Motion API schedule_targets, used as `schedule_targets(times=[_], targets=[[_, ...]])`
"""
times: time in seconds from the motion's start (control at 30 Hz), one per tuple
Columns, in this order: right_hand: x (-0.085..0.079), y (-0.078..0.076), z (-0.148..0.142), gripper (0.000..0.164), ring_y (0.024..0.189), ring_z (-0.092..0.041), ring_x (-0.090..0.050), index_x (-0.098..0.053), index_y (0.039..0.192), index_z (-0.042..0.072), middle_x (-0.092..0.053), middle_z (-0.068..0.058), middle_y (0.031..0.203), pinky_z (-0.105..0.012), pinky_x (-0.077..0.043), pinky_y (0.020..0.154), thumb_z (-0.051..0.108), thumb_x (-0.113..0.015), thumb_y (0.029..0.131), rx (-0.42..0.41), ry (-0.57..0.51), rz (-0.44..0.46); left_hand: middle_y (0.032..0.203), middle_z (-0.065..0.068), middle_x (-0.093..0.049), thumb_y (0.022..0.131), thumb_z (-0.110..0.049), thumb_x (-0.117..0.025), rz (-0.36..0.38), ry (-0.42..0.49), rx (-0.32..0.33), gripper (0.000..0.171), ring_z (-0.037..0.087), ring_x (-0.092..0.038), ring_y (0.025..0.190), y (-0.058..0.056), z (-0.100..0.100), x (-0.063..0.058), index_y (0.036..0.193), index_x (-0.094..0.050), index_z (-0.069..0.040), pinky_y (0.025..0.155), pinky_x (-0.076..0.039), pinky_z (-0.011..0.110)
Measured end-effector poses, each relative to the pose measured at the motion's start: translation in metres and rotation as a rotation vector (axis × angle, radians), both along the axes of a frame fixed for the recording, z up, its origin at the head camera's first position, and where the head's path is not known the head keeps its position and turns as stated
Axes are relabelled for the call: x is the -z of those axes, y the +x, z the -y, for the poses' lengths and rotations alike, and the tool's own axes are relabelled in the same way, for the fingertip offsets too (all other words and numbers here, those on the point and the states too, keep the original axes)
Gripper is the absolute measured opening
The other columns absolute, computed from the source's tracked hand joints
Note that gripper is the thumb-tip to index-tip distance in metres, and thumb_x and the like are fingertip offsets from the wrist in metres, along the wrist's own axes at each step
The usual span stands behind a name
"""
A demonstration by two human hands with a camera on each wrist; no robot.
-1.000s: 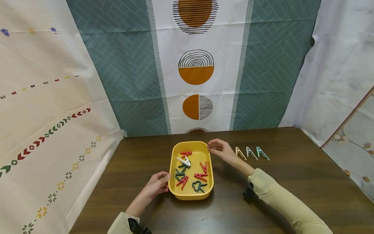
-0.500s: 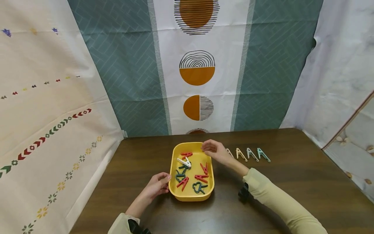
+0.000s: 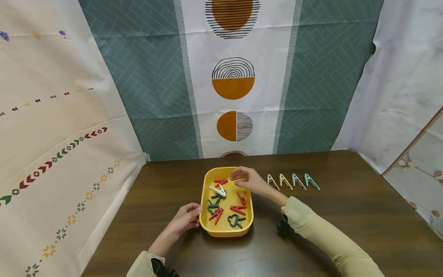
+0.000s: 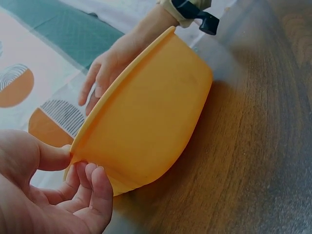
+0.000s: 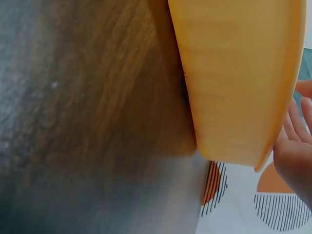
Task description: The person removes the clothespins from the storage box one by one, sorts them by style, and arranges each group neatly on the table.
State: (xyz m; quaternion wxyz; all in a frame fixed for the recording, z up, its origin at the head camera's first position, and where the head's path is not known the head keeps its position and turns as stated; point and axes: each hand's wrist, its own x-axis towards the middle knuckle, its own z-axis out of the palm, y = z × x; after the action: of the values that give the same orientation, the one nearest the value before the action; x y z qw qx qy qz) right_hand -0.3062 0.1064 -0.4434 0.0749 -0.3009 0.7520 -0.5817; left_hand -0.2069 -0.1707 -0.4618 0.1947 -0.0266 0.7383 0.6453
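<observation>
A yellow plastic tub [image 3: 225, 233] stands on the table, holding loose clothespins. Inside are several red clothespins [image 3: 238, 209], a white clothespin [image 3: 219, 191] and dark green clips with looped outlines [image 3: 236, 221]. My left hand [image 3: 183, 219] pinches the tub's left rim; in the left wrist view its thumb [image 4: 54, 157] lies on the rim with fingers curled below. My right hand [image 3: 252, 181] hovers over the tub's far right corner, fingers loosely bent, nothing seen in them. In the right wrist view the tub wall [image 5: 239, 83] hides part of that hand [image 5: 297, 156].
Right of the tub, pastel clothespins stand in a row on the brown table [image 3: 346, 215]: a pale pinkish one [image 3: 273, 182], a cream one [image 3: 285, 182], a greyish one [image 3: 298, 182] and a mint one [image 3: 312, 182]. Patterned cloths [image 3: 166, 96] hang behind and at the sides.
My right hand has moved left from the tub's right rim to over its inside. The pinkish clothespin, earlier hidden behind the hand and arm, now shows fully. The left hand stays put.
</observation>
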Motion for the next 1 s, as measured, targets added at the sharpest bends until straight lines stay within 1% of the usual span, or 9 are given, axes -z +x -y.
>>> schedule_targets(times=[0.07,0.2,0.33,0.43,0.6,0.7,0.83,0.93,1.0], targets=[[0.003,-0.002,0.002,0.035,0.107,-0.035,-0.056,-0.052,0.117,0.0,-0.054,-0.027,0.117,-0.035,-0.05,0.088,0.006,-0.062,0.084,-0.021,0.016,-0.021,0.075,0.001,-0.052,0.095,-0.022,-0.048,0.002,-0.004,0.005,0.037,0.011,-0.052,0.064,0.002,-0.001,-0.005,0.117,-0.043,0.007,0.062,-0.049,0.024],[-0.008,0.006,0.006,0.039,0.107,-0.04,-0.055,-0.05,0.118,-0.006,-0.054,-0.029,0.117,-0.044,-0.049,0.088,0.004,-0.064,0.083,-0.053,0.036,-0.039,0.074,0.001,-0.052,0.095,-0.019,-0.048,0.0,-0.005,0.016,0.036,0.011,-0.051,0.063,0.009,-0.005,-0.018,0.116,-0.042,0.009,0.063,-0.048,0.025],[-0.019,0.014,0.01,0.04,0.109,-0.044,-0.052,-0.05,0.117,-0.006,-0.053,-0.03,0.117,-0.052,-0.045,0.09,0.002,-0.066,0.081,-0.053,0.062,-0.031,0.073,0.001,-0.051,0.095,-0.02,-0.048,-0.012,0.002,0.019,0.036,0.011,-0.051,0.063,0.014,-0.006,-0.023,0.115,-0.042,0.009,0.062,-0.047,0.024],[-0.017,0.012,0.013,0.042,0.109,-0.043,-0.053,-0.051,0.117,-0.003,-0.053,-0.029,0.118,-0.054,-0.044,0.09,0.003,-0.068,0.079,-0.028,0.087,-0.025,0.074,0.001,-0.051,0.095,-0.02,-0.048,-0.013,-0.001,0.012,0.036,0.011,-0.051,0.064,0.014,-0.005,-0.024,0.115,-0.042,0.009,0.062,-0.047,0.024],[-0.003,0.0,0.018,0.046,0.108,-0.033,-0.057,-0.051,0.12,0.003,-0.054,-0.024,0.121,-0.047,-0.047,0.09,0.009,-0.07,0.078,0.007,0.156,-0.03,0.075,0.002,-0.052,0.095,-0.018,-0.048,-0.007,-0.012,0.008,0.034,0.012,-0.051,0.064,0.013,-0.005,-0.028,0.116,-0.043,0.009,0.063,-0.048,0.025],[-0.001,-0.006,0.019,0.051,0.109,-0.03,-0.057,-0.05,0.122,0.004,-0.053,-0.021,0.123,-0.045,-0.047,0.091,0.015,-0.072,0.077,-0.01,0.198,-0.025,0.075,0.002,-0.052,0.094,-0.018,-0.048,-0.006,-0.013,0.014,0.034,0.012,-0.051,0.064,0.013,-0.006,-0.03,0.115,-0.043,0.009,0.064,-0.048,0.025],[-0.003,-0.009,0.021,0.054,0.111,-0.034,-0.054,-0.048,0.123,0.002,-0.05,-0.022,0.126,-0.047,-0.045,0.092,0.011,-0.072,0.076,-0.056,0.243,-0.012,0.075,0.002,-0.053,0.094,-0.019,-0.05,-0.008,-0.012,0.024,0.037,0.012,-0.052,0.065,0.012,-0.006,-0.03,0.116,-0.043,0.009,0.065,-0.049,0.026],[-0.005,-0.011,0.024,0.056,0.113,-0.037,-0.052,-0.047,0.125,-0.001,-0.048,-0.024,0.127,-0.046,-0.045,0.092,0.006,-0.072,0.076,-0.092,0.29,-0.004,0.075,0.001,-0.052,0.094,-0.019,-0.05,-0.005,-0.014,0.024,0.037,0.012,-0.052,0.064,0.009,-0.005,-0.024,0.116,-0.043,0.009,0.065,-0.049,0.026],[-0.006,-0.012,0.025,0.057,0.114,-0.037,-0.052,-0.045,0.126,-0.002,-0.048,-0.023,0.128,-0.044,-0.046,0.091,0.006,-0.072,0.076,-0.109,0.335,0.002,0.074,0.001,-0.052,0.094,-0.019,-0.049,-0.005,-0.015,0.016,0.035,0.012,-0.051,0.064,0.006,-0.003,-0.018,0.116,-0.043,0.009,0.064,-0.049,0.026]])
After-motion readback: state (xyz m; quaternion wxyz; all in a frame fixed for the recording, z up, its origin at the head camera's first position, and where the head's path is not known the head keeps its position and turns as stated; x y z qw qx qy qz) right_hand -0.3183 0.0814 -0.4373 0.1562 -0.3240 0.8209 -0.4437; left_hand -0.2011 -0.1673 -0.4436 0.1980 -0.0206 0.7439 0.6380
